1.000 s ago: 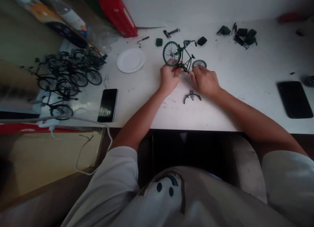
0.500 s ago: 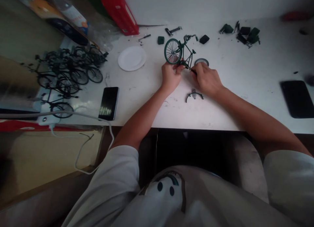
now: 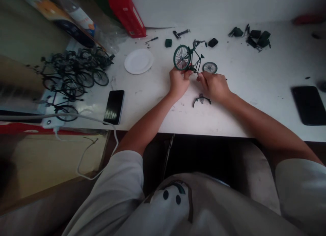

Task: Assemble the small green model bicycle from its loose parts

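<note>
Writing comes only in scraps: the bottle point(image 3: 83, 18), between nine and ten o'clock of the held model bicycle point(image 3: 190, 56), wears a white label with an orange patch, its lettering too blurred to read. The red box point(image 3: 128, 17) at ten carries small pale marks, also illegible. The pale shirt point(image 3: 173, 212) at six has a printed cartoon face with two dark eyes and tiny unreadable characters above it.

The model bicycle is dark green and thin-framed, held just above the white table point(image 3: 236, 117). Its mounted wheel point(image 3: 182, 57), green-rimmed with silvery spokes, is on the nine o'clock side, and its handlebars point(image 3: 197, 43) rise at one. The left hand point(image 3: 179, 81) has its fingers closed on the low part of the frame. The right hand point(image 3: 214, 85) is curled, thumb and fingertips bunched close to the frame's lower end; I cannot tell whether it pinches anything.

Between three and four, a loose spoked wheel point(image 3: 210, 67) lies just beyond the right hand. An arched part point(image 3: 202, 99) rests between five and six. A white plate point(image 3: 139, 61) sits at nine, with a cluster of similar bicycles point(image 3: 76, 71) farther out.
</note>
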Demonstrator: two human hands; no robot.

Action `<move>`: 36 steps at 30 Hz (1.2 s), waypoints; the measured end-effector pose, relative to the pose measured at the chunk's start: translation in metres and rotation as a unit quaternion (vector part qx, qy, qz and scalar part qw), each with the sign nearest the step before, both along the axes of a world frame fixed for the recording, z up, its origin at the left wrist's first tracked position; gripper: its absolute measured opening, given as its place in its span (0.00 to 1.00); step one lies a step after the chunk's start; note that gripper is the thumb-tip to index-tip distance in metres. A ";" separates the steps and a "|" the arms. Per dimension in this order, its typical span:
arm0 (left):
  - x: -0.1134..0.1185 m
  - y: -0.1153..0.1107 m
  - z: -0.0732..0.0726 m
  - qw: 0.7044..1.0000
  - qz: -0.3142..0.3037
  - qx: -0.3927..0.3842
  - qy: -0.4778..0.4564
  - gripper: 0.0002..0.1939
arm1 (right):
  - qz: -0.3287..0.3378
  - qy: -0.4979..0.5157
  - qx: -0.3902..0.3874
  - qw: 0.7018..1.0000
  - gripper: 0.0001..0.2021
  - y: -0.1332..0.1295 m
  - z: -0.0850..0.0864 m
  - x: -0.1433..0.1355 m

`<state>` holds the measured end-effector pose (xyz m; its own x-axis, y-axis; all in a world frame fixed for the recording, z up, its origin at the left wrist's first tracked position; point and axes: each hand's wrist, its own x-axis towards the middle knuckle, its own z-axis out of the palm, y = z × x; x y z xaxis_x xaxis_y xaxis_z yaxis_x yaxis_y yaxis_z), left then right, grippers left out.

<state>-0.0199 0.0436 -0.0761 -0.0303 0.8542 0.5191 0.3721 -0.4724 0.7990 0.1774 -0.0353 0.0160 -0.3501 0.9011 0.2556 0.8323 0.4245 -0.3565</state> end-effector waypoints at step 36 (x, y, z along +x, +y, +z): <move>0.003 -0.011 0.006 0.994 0.032 0.104 0.006 0.28 | 0.031 0.457 -0.230 0.859 0.39 -0.008 -0.001 -0.007</move>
<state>-0.0173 0.0324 -0.0702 -0.0738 0.7247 0.6851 0.4160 -0.6020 0.6816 0.1700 -0.0433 0.0148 -0.2433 0.9673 0.0712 0.0967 0.0972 -0.9906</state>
